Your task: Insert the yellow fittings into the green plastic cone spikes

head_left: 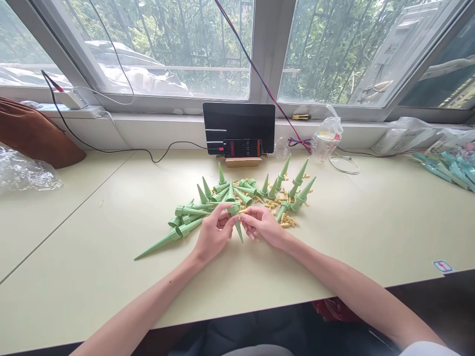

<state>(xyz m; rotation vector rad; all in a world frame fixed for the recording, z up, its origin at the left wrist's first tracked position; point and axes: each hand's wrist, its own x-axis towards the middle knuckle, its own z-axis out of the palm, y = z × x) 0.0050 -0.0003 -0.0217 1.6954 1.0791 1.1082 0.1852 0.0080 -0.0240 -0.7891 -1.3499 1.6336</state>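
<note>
My left hand is closed around a green plastic cone spike, its tip pointing down toward me. My right hand pinches a small yellow plug against the spike's wide upper end. Just behind both hands lies a pile of green cone spikes, some upright, some on their sides, mixed with scattered small yellow plugs. A line of spikes nested end to end lies to the left of my left hand, its tip pointing to the front left.
A dark tablet with a phone leaning on it stands at the back by the window sill. A plastic bag and a white cable are behind right, teal parts far right, a brown bag and clear plastic far left.
</note>
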